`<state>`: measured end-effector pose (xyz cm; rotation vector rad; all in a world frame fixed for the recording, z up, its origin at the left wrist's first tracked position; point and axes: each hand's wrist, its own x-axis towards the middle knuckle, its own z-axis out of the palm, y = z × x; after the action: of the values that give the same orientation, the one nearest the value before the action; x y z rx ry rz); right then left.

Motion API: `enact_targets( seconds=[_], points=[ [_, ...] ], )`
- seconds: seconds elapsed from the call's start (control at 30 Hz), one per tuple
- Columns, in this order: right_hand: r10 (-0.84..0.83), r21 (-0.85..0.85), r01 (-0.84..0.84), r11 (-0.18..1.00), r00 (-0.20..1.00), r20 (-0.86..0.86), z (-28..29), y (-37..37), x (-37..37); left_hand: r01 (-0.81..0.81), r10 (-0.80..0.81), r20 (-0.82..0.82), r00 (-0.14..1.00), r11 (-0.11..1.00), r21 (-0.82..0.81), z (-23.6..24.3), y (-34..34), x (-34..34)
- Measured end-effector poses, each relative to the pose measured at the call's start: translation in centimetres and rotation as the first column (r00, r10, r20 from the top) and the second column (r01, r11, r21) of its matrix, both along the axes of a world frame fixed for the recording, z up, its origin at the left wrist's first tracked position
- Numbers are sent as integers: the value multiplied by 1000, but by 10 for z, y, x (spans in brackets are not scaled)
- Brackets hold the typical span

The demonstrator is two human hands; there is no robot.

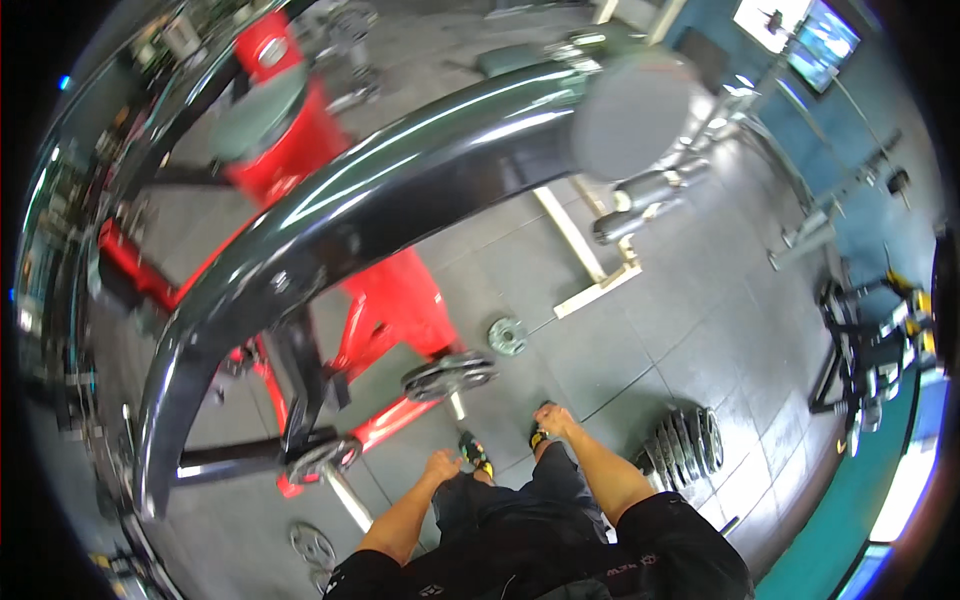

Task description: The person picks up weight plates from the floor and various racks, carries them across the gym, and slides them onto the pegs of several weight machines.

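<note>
My left hand (441, 466) hangs low in front of my body, its fingers loosely apart and nothing seen in them. Further right, my right hand (556, 420) is held out over my shoe, also looking empty with its fingers loosely spread; both hands are small and a little blurred. The nearest thing to my left hand is a black weight plate (440, 381) on a metal peg (458, 404) of a red-framed weight machine (400, 300). A second weight plate (322, 462) sits on a lower peg (348, 502). The machine's thick black curved arm (400, 160) sweeps across the view.
A small round plate (507, 337) lies on the grey tiled floor ahead. To my right stands a row of several plates (682, 447). Other plates (312, 545) lie at lower left. A cream-legged bench (600, 285), a yellow-and-black machine (880, 345) and a wall screen (823, 45) are beyond.
</note>
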<state>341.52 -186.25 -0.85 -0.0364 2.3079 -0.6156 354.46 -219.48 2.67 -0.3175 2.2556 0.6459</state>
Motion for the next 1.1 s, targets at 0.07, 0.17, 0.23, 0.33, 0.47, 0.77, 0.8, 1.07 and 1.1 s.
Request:
enact_targets(
  seconds=[0.07,0.17,0.23,0.33,0.47,0.77,0.8,1.07,1.1],
  points=[
    [-139,-16,139,990,990,38,25,20,8,44,-53,47,997,985,165,29,42,-37],
    [82,-14,-82,997,995,59,78,65,-14,192,-181,-64,981,941,280,46,111,-102],
    [-128,-31,128,991,992,24,92,106,-24,296,-243,-187,952,890,346,64,163,-151],
    [-526,-190,508,840,848,-63,119,185,-41,542,-497,-225,838,809,229,99,261,-234],
    [-603,-246,557,793,776,-187,162,289,-48,684,-585,-377,718,694,225,159,400,-300],
    [-806,-438,706,556,331,-491,251,516,-54,831,-719,-427,549,410,377,229,680,-372],
    [-785,-454,687,567,284,-550,251,537,-55,853,-750,-425,506,365,372,231,705,-381],
    [-879,-342,858,383,225,-419,258,694,-36,945,-896,-400,194,60,322,238,940,-453],
    [-882,-336,873,353,191,-430,259,717,-32,944,-903,-395,171,36,327,241,985,-455]
  ],
)
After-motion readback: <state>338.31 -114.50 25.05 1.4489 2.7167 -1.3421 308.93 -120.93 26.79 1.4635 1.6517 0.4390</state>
